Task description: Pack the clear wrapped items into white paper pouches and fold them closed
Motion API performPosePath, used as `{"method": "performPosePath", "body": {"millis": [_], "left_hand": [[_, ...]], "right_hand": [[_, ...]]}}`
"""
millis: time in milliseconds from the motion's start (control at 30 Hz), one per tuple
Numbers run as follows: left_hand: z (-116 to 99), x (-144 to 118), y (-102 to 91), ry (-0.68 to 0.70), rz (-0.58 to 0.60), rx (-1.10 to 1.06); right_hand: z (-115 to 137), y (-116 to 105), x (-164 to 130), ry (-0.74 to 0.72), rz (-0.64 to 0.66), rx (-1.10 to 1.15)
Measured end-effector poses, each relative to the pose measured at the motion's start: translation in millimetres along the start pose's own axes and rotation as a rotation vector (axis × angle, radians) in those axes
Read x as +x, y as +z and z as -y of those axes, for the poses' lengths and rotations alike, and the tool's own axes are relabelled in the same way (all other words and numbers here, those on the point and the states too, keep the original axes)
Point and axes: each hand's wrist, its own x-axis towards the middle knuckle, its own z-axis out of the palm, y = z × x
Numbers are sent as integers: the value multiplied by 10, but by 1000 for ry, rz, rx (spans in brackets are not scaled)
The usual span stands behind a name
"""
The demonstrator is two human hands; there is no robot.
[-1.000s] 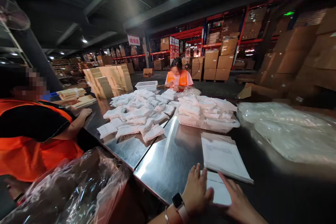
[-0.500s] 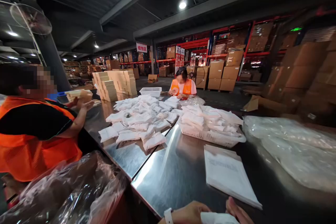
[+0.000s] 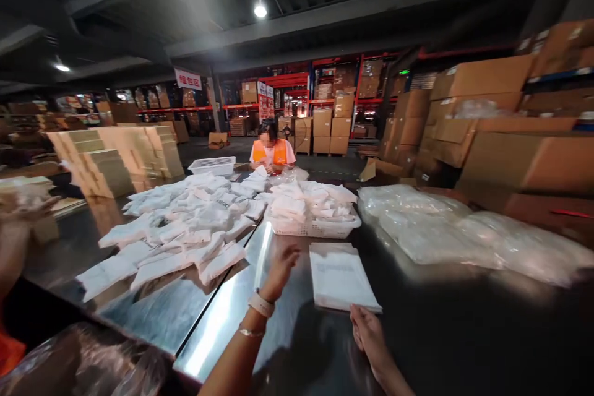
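My left hand, with a pale watch on the wrist, hangs over the steel table in front of a white basket heaped with packed white bags. Its fingers are apart and slightly bent, with nothing in them. At the near edge of a stack of flat white bags, my right hand has its fingers pressed together on the edge of a bag. Faint print shows through the top bag. Left of the basket spreads a big pile of filled white packets.
Clear plastic bags lie at the right. Stacked cream boxes stand at the back left. A co-worker in an orange vest sits across the table; another person's hands show at left. Plastic film bulges at lower left.
My view has swung right. The white packet between my hands is no longer in them. My left hand has reached forward, and my right hand has come to the flat stack's edge.
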Motion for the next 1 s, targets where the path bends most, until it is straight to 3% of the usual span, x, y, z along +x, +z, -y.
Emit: {"method": "performPosePath", "body": {"millis": [67, 133, 233, 367, 500, 667, 767, 867, 1000], "left_hand": [[63, -123, 498, 87, 166, 131], [155, -279, 863, 154, 266, 302], [329, -489, 1101, 267, 467, 769], [473, -599, 1106, 301, 576, 899], [535, -576, 1142, 275, 596, 933], [774, -509, 1256, 365, 626, 992], [835, -462, 1259, 338, 602, 1030], [762, -442, 1212, 311, 568, 1066], [642, -454, 1148, 351, 523, 1090]], "right_hand": [[-42, -14, -39, -59, -53, -34], [-122, -104, -39, -173, -150, -105], [-278, -472, 160, -381, -299, -281], [-327, -1260, 796, -635, -568, -644], [-162, -1800, 1414, -659, -724, -782], [-38, -1915, 1898, -534, -819, -874], [-20, -1916, 2043, -430, -825, -945], [5, -1936, 2028, -375, -748, -1034], [39, -1992, 1750, -361, -624, -1152]]}}
